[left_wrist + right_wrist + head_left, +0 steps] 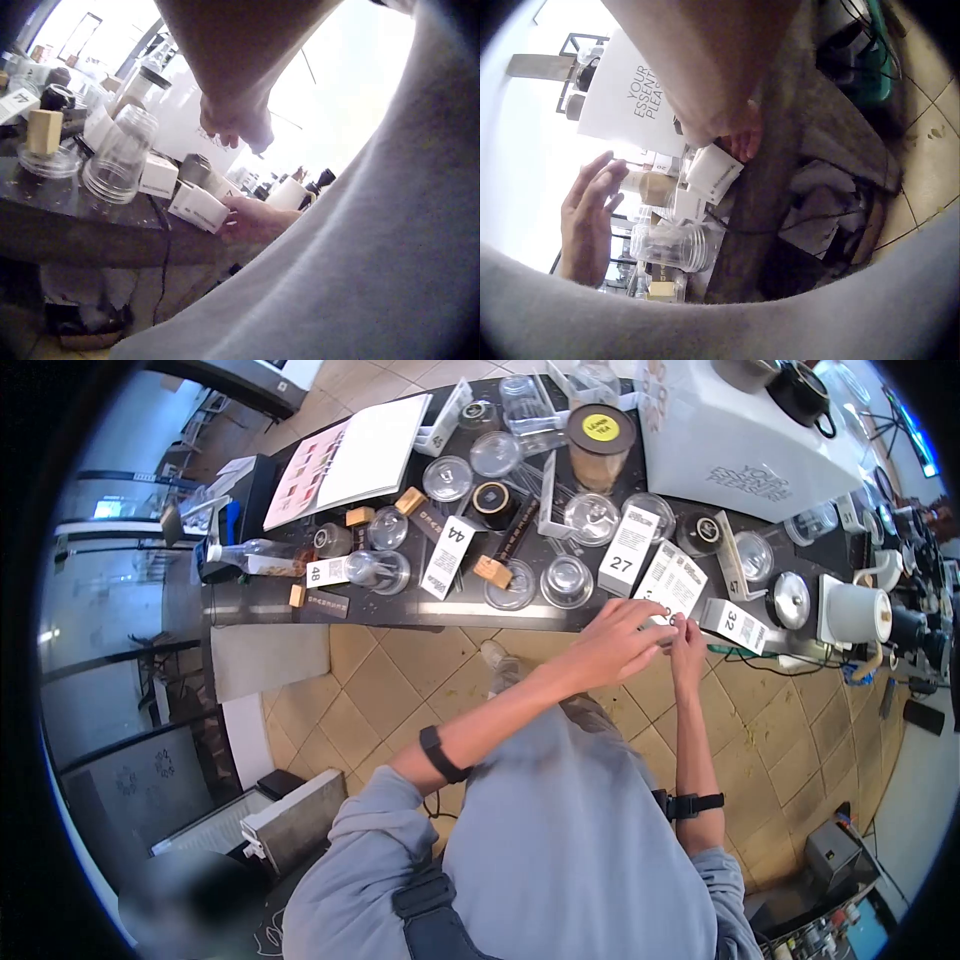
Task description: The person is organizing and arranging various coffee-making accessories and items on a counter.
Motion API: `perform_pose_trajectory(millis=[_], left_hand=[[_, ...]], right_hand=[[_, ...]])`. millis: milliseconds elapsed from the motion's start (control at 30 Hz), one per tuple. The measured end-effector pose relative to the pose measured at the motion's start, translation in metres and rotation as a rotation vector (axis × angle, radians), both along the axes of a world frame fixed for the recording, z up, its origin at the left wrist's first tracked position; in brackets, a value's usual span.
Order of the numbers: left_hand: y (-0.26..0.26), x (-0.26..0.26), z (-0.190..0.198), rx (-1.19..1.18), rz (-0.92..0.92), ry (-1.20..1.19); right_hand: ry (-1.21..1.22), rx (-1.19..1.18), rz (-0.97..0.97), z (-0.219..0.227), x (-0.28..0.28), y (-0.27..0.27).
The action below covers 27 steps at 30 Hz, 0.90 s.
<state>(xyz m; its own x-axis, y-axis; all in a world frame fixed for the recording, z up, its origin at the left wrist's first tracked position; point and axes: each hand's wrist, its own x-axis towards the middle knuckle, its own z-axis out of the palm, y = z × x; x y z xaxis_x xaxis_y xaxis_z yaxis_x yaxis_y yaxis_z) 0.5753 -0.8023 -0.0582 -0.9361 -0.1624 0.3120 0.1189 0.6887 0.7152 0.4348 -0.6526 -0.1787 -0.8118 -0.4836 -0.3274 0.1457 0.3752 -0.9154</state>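
Observation:
A white printed box (pixel 670 578) lies near the table's front edge, its number partly hidden behind fingers. My right hand (pixel 688 652) grips its near end; in the left wrist view the right fingers (pixel 231 216) curl at that end of the box (pixel 196 207). My left hand (pixel 618 644) is held above the edge beside it, overlapping the box in the head view. Seen from the right wrist, the left hand (pixel 591 217) is raised apart from the box (pixel 712 174), fingers loosely bent and holding nothing. White boxes marked 27 (pixel 630 550) and 32 (pixel 735 622) flank it.
Glass cups (pixel 567 580), dark jars (pixel 698 533) and wooden blocks (pixel 493 570) crowd the dark table. A lidded lemon tea jar (pixel 600 445) stands behind, beside a large white box (pixel 745 450). An open booklet (pixel 370 450) lies at the left, a white pot (pixel 858 612) at the right.

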Motion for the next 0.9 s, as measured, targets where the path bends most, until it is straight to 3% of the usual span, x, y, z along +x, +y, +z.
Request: perform_pose_trajectory(millis=[100, 133, 200, 367, 433, 467, 533, 600, 667, 733, 800, 867, 900], left_hand=[[-0.028, 0.033, 0.015, 0.050, 0.238, 0.058], [-0.039, 0.045, 0.016, 0.044, 0.249, 0.058], [-0.060, 0.071, 0.010, 0.123, 0.485, 0.051], [-0.114, 0.128, -0.005, 0.192, 0.822, 0.006], [-0.133, 0.146, -0.016, 0.172, 0.850, -0.005], [-0.143, 0.153, -0.023, 0.142, 0.870, -0.017], [-0.159, 0.165, -0.041, 0.121, 0.886, -0.025], [-0.175, 0.172, -0.053, 0.087, 0.838, -0.081], [-0.188, 0.179, -0.070, 0.218, 0.822, -0.150], [-0.195, 0.182, -0.083, 0.045, 0.824, -0.252], [-0.201, 0.180, -0.080, 0.126, 0.797, -0.321], [-0.203, 0.181, -0.076, 0.154, 0.770, -0.386], [-0.205, 0.184, -0.079, 0.142, 0.702, -0.399]], right_hand=[[0.130, 0.265, 0.023, 0.013, -0.002, -0.005], [0.130, 0.259, 0.034, 0.012, -0.004, -0.005], [0.144, 0.305, 0.052, 0.015, -0.007, -0.006], [0.111, 0.478, 0.016, 0.041, -0.005, -0.019], [0.510, 0.763, 0.103, 0.037, -0.011, -0.010], [0.518, 0.771, 0.109, 0.053, -0.005, -0.014], [0.765, 0.665, -0.016, 0.099, 0.001, -0.024], [0.819, 0.554, -0.054, 0.131, 0.009, -0.045], [0.857, 0.452, -0.100, 0.164, 0.035, -0.074], [0.813, 0.222, -0.029, 0.188, 0.081, -0.124], [0.667, 0.012, 0.066, 0.189, 0.132, -0.179], [0.558, 0.217, 0.340, 0.162, 0.170, -0.221], [0.619, 0.296, 0.445, 0.142, 0.189, -0.239]])
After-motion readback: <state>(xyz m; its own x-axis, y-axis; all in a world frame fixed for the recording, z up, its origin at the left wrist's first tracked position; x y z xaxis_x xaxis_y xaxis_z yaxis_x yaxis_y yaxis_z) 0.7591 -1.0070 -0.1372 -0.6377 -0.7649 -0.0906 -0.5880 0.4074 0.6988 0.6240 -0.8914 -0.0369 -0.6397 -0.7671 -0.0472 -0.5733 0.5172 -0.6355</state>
